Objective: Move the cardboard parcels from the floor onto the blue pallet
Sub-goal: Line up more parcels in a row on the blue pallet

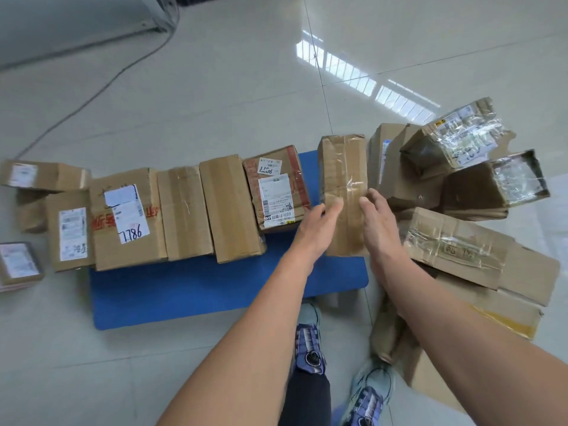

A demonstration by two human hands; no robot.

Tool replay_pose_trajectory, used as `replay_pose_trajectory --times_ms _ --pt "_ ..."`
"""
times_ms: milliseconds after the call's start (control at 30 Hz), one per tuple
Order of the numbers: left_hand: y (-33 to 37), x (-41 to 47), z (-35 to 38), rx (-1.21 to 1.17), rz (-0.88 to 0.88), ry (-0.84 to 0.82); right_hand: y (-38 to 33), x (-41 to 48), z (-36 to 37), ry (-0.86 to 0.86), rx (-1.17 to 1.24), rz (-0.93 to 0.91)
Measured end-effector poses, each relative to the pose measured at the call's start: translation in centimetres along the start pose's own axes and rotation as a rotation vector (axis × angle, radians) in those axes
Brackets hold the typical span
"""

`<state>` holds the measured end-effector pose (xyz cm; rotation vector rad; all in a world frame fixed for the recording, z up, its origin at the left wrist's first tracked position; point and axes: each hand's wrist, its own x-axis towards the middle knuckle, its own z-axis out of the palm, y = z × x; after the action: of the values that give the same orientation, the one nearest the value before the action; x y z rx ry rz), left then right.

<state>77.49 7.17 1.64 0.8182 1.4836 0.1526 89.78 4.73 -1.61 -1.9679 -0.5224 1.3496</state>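
The blue pallet [199,290] lies on the tiled floor, with a row of cardboard parcels [181,210] along its far edge. A tall taped parcel [342,170] stands at the pallet's right end. My left hand [319,229] and my right hand [381,222] hover over this parcel's near part, fingers apart, palms turned towards each other, holding nothing. To the right, several more parcels [455,244] are heaped on the floor.
Small parcels [18,262] lie on the floor left of the pallet. A grey cable [101,87] runs across the tiles at the back left. My two shoes [310,345] stand just before the pallet's near right corner.
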Motion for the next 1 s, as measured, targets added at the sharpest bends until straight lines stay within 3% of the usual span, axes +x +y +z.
replay_pose_trajectory --times_ms 467,633,767,1000 --pt "-1.1 8.1 -0.1 0.221 -0.037 0.012 2.8 6.7 3.7 -0.029 -0.098 0.070" --pt "-1.0 8.5 -2.2 0.365 0.075 0.293 2.9 6.6 4.6 -0.023 -0.215 0.078" --pt "-1.2 9.7 -5.0 0.615 0.142 0.481 3.3 6.4 4.8 0.047 -0.254 0.188" --pt "-1.1 12.0 -7.3 0.866 0.049 0.354 4.9 5.8 5.4 0.105 -0.097 0.252"
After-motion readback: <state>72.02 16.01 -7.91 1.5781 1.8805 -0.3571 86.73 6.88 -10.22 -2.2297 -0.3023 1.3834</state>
